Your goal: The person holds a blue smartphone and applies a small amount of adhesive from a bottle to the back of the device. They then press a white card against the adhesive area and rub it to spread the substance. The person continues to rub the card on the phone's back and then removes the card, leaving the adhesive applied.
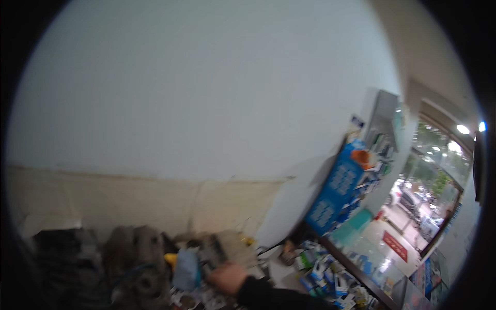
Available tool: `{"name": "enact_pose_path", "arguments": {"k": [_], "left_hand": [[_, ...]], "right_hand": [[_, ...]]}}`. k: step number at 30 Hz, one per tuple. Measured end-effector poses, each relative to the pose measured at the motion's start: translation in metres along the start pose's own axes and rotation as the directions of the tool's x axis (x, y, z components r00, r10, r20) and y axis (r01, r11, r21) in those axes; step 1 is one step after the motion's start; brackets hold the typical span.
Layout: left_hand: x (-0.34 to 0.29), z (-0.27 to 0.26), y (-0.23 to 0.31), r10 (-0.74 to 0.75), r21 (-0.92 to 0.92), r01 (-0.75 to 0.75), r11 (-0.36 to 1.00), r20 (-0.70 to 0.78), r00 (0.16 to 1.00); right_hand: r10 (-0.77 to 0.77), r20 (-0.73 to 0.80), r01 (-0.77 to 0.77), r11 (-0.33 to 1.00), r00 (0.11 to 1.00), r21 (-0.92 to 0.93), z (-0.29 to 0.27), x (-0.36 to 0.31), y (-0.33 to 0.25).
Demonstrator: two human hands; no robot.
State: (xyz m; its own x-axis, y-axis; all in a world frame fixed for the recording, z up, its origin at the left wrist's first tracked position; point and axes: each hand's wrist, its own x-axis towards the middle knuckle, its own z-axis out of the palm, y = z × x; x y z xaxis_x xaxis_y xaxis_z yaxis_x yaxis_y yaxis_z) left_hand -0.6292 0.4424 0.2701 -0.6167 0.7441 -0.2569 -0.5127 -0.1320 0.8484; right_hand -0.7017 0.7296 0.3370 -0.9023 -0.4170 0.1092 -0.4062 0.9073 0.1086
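My right hand (227,278), in a black sleeve (263,295), reaches in from the lower right over a cluttered work surface. The picture is blurred, and its fingers cannot be made out, nor whether they hold anything. Just left of the hand stands a grey-blue flat piece (186,269), perhaps a cloth or bag. A dark elongated item (212,252) lies right behind the knuckles. Small loose pieces (194,299) are scattered below. My left hand is outside the picture.
Bulky brown-grey machine-like shapes (137,258) and a black object (67,258) stand at left. Beige sheeting (129,199) covers the lower wall. At right are a blue panel (333,188), a heap of small packages (323,271), a glass counter (361,253) and a doorway (413,212).
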Motion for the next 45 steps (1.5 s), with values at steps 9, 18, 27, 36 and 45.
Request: {"name": "enact_pose_path", "arguments": {"k": [9, 18, 27, 36, 45], "left_hand": [[0.013, 0.007, -0.019, 0.361, 0.204, -0.338, 0.919, -0.082, 0.929], [0.018, 0.043, 0.009, 0.31, 0.313, -0.296, 0.903, 0.005, 0.951], [0.036, 0.073, -0.002, 0.367, 0.24, -0.366, 0.899, 0.042, 0.929], [0.05, 0.097, -0.011, 0.132, 0.251, -0.119, 0.961, -0.034, 0.991], [0.057, 0.097, -0.01, 0.105, 0.265, -0.075, 0.961, -0.103, 0.989]], "right_hand": [[0.43, 0.458, -0.324, -0.35, 0.778, 0.879, -0.096, -0.103, -0.05], [0.498, 0.18, -0.166, -0.073, 0.849, 0.983, -0.074, -0.173, -0.053], [0.219, 0.242, -0.296, 0.262, 0.945, 0.918, 0.012, -0.284, -0.063], [0.237, 0.137, -0.102, -0.151, 0.962, 0.983, 0.025, -0.278, -0.078], [0.433, 0.129, -0.091, -0.106, 0.892, 0.99, 0.067, -0.264, -0.092]]}}
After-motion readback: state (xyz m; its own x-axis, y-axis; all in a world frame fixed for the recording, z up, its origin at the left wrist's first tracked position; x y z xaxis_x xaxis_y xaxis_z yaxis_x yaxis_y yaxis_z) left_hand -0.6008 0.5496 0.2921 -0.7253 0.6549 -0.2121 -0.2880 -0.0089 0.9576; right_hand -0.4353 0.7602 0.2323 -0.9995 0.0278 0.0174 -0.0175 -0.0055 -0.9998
